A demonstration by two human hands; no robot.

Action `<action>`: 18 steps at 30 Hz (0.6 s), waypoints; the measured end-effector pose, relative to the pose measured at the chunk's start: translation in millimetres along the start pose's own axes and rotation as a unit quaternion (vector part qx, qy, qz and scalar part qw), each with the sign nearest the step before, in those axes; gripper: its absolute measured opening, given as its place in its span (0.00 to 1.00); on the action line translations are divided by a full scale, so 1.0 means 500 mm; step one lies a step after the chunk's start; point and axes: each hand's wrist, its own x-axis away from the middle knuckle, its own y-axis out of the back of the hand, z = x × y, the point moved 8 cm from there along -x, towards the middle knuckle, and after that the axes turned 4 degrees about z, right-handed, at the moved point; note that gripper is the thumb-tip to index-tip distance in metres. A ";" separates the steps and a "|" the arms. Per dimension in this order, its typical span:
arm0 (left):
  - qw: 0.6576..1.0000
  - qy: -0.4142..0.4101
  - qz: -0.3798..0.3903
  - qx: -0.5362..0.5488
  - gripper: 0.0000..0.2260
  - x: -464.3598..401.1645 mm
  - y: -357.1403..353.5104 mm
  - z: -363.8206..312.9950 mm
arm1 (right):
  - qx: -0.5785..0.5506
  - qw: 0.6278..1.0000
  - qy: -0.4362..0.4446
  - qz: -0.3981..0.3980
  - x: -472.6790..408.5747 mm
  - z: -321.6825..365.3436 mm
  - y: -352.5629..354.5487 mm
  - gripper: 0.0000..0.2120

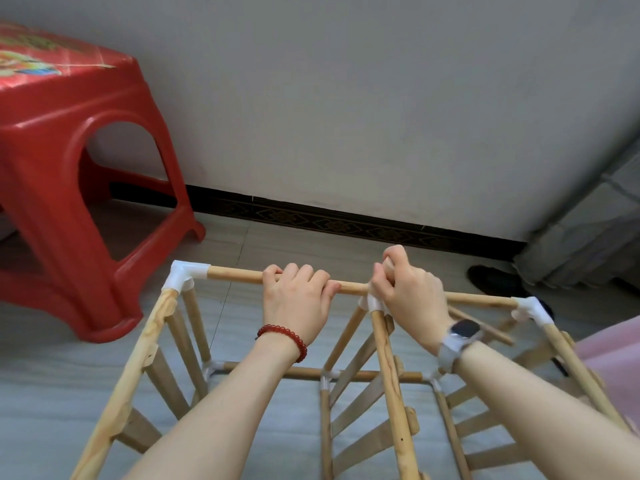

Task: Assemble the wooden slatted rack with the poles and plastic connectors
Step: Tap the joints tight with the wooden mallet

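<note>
The wooden slatted rack (138,368) stands on the floor in front of me, its poles joined by white plastic connectors. My left hand (294,303) grips the top far pole (235,274), fingers curled over it. My right hand (405,289) grips the middle white connector (375,303) on that same pole, where a middle pole (391,382) comes toward me. White corner connectors sit at the top left (185,274) and top right (531,308). Slatted side panels (367,393) hang below the frame.
A red plastic stool (69,174) stands at the left by the white wall. A black shoe (495,280) lies at the right near grey fabric (581,237). Pink cloth (613,355) shows at the right edge. The floor is grey tile (41,393).
</note>
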 end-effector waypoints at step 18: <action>0.917 0.291 0.238 0.135 0.25 0.136 0.072 0.346 | -0.184 0.968 0.168 0.018 -0.172 0.418 0.047 0.09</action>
